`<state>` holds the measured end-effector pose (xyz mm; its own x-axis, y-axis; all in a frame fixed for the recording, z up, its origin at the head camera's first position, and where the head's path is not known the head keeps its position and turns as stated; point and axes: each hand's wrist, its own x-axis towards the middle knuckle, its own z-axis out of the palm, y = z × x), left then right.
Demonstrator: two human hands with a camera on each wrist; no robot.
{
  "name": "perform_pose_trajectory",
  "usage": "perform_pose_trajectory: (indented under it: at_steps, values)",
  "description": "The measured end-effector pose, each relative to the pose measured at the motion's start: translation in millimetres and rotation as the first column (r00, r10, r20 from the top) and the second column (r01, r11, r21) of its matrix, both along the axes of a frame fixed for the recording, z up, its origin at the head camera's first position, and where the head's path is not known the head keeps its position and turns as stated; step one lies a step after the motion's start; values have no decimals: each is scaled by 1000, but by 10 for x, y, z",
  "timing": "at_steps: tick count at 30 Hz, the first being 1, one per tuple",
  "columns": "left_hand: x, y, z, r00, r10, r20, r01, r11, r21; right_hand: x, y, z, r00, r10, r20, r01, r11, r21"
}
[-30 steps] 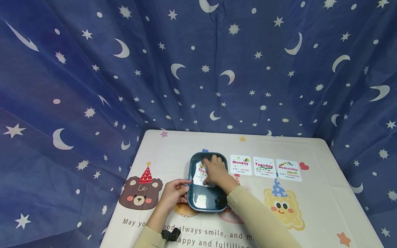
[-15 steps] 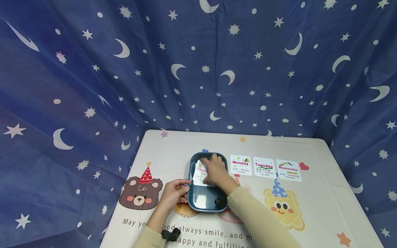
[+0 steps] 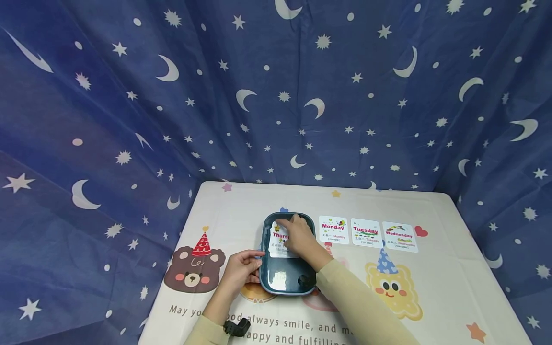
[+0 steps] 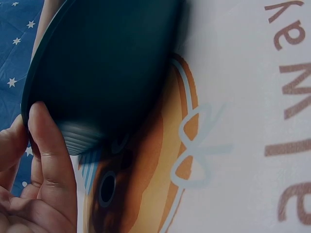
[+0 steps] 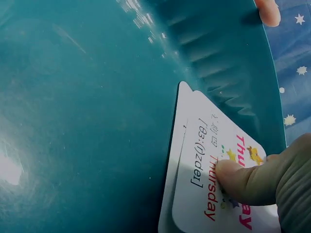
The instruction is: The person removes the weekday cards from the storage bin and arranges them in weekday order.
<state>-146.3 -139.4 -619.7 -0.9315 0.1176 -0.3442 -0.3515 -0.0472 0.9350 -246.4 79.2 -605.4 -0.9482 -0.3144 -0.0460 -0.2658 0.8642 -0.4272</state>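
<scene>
A dark teal tray (image 3: 276, 280) lies on the table, with a white Thursday card (image 3: 278, 247) in its far half. At least one more white card (image 5: 170, 179) shows under the Thursday card's edge in the right wrist view. My left hand (image 3: 241, 270) grips the tray's left rim between thumb and fingers (image 4: 46, 155). My right hand (image 3: 302, 239) reaches into the tray. Its thumb (image 5: 248, 182) presses on the Thursday card's printed face, and a fingertip shows at the card's far edge, pinching it. The hand hides part of the card's right side.
Right of the tray, a Monday card (image 3: 334, 230), a Tuesday card (image 3: 366, 233) and a Wednesday card (image 3: 400, 236) lie in a row. The tablecloth (image 3: 444, 287) has printed cartoons and words. A blue star-patterned curtain (image 3: 276, 96) hangs behind.
The right hand's thumb has drawn in over the Thursday card from its near edge, and more of the word Thursday shows. The left hand stays at the tray's rim.
</scene>
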Motion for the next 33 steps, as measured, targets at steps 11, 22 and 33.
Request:
perform_pose_trajectory:
  at_steps: [11,22,33]
  values:
    - [6,9,0,1000,9,2,-9,1000,-2,-1,30,24,1000,-16,27,19,991,-135]
    - [8,19,18,1000,16,0,-16,1000,0,-7,66,82,994,-64,84,85,955,-284]
    - [9,16,14,1000,19,4,-19,1000,2,-28,129,166,991,-71,116,112,912,-396]
